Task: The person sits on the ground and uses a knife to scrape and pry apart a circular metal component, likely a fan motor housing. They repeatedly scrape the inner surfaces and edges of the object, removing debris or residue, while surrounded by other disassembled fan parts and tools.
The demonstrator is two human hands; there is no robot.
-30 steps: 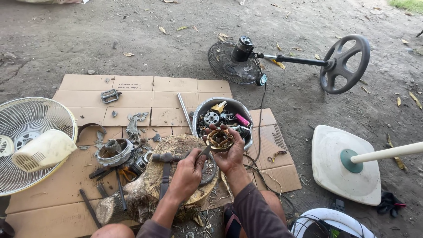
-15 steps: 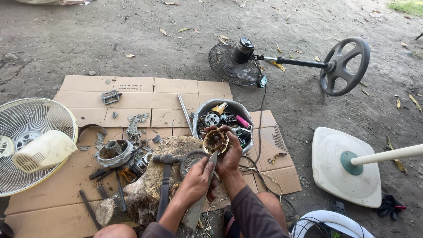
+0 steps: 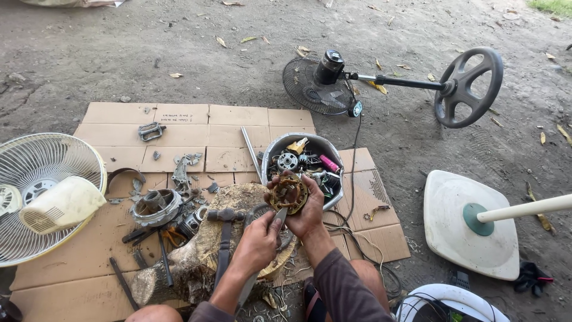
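Note:
My right hand (image 3: 308, 210) grips a round fan motor stator (image 3: 288, 194) with copper windings, held up over a wooden stump (image 3: 196, 256). My left hand (image 3: 257, 243) holds a knife (image 3: 279, 216) whose tip touches the lower edge of the stator. A hammer (image 3: 224, 229) lies on the stump just left of my left hand. Just behind the stator stands a metal bowl (image 3: 333, 156) with several small motor parts in it.
Flattened cardboard (image 3: 179, 128) covers the ground. A motor housing (image 3: 154, 206), pliers and loose scraps lie left of the stump. A white fan grille and cover (image 3: 44, 194) sit far left, a black fan with a stand (image 3: 333, 80) behind, a white fan base (image 3: 471, 223) at right.
My left hand came off the stump and rose to the stator with the knife. My right hand kept the stator and turned it slightly.

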